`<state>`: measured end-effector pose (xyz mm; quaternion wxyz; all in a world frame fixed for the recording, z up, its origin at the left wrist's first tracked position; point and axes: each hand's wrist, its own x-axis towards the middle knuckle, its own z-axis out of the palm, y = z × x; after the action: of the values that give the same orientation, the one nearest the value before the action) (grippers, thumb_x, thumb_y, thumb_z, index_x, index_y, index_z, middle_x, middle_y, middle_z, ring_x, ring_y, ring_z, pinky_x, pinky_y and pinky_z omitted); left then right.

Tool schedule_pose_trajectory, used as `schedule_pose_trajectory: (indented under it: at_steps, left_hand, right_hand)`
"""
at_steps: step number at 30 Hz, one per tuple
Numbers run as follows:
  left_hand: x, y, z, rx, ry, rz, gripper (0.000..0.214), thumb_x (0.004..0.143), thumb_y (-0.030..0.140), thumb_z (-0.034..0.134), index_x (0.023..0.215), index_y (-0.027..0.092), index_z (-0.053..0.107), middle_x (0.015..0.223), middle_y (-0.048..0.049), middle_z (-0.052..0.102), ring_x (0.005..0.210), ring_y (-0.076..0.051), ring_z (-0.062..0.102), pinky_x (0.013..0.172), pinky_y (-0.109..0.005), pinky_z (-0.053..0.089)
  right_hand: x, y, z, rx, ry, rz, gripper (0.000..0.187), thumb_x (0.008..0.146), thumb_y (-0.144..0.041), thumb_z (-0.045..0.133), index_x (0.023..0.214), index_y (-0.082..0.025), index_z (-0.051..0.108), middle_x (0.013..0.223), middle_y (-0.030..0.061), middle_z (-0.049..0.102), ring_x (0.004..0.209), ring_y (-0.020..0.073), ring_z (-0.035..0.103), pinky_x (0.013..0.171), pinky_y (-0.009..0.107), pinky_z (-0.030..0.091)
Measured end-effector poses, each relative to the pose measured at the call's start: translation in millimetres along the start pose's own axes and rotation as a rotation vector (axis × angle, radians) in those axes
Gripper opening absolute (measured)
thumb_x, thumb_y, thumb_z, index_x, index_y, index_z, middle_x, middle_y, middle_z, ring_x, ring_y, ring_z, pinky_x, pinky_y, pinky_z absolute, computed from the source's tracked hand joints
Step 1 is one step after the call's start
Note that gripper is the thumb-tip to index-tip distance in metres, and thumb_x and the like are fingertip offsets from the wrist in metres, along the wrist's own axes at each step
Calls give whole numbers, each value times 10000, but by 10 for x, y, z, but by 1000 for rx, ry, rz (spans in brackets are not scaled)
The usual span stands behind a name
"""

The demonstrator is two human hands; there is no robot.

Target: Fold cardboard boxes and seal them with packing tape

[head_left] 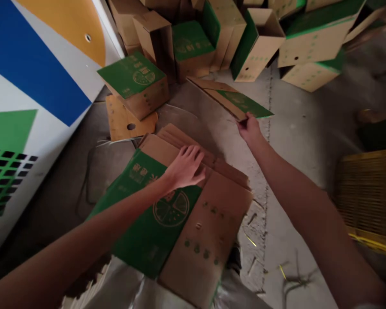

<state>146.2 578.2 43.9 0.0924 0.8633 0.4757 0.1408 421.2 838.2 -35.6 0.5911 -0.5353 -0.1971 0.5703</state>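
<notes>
On top of a stack of flat, folded cartons (148, 231) lies my left hand (188, 167), fingers bent and thumb held apart, touching the top carton near its flaps. That carton is brown with a green panel and a printed fruit-slice picture. My right hand (249, 126), stretched forward, is closed on the near corner of a cardboard carton (225, 96) that looks flattened, brown and green. This carton is held up above the floor, clear of the stack. The stack rests against my lap, close to my body.
Opened cartons (193, 43) crowd the far side, with one green-topped carton (131, 81) nearer on the left, over a yellowish board (116, 122). A painted panel (58, 56) stands at left. A woven yellow basket (369, 189) is at right. Scraps of strapping (297, 281) litter the concrete floor.
</notes>
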Motion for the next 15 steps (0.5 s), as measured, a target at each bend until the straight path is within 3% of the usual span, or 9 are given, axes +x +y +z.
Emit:
schedule_pose_trajectory:
  at_steps: [5,8,11,13,15]
  left_hand:
    - [-142,151,-133,87,45,51,419,1063,311,479,1362,64,637,1445,-267,592,1406,-398,519,1266,-618,324]
    - [-535,603,-342,86,0,196,387,1063,285,494,1346,90,673,1445,-261,620,1399,-392,553,1264,-604,353]
    - [-1398,1315,-413,-29,-186,399,279,1050,262,527,1172,152,753,1165,-195,748,1160,-332,708,1065,-500,552]
    - [-2125,1744,-297,-141,-482,523,237,1009,301,572,976,195,781,878,-126,760,820,-283,748,766,-427,616]
    - [-2748,2001,-89,-154,-762,425,285,906,412,658,704,224,729,673,-107,708,645,-291,713,608,-421,589]
  right_hand:
    - [-651,-691,-105,-53,-65,-26,164,1024,-132,495,1022,-254,606,929,2,753,988,161,734,878,393,669]
    - [-1169,-1142,-83,-57,-125,-52,176,1027,-114,504,1023,-253,612,943,6,760,1002,159,732,890,382,668]
    - [-1861,-1618,-51,-26,-153,-61,188,1033,-92,510,1048,-251,610,947,1,759,1005,149,721,897,354,665]
    - [-2396,-1916,-67,-19,-171,-66,179,1043,-92,511,1075,-238,611,957,3,756,995,138,711,897,341,663]
    - [-2967,-2170,-148,-32,-188,-65,150,1045,-102,530,1086,-212,625,951,15,748,980,142,709,874,336,670]
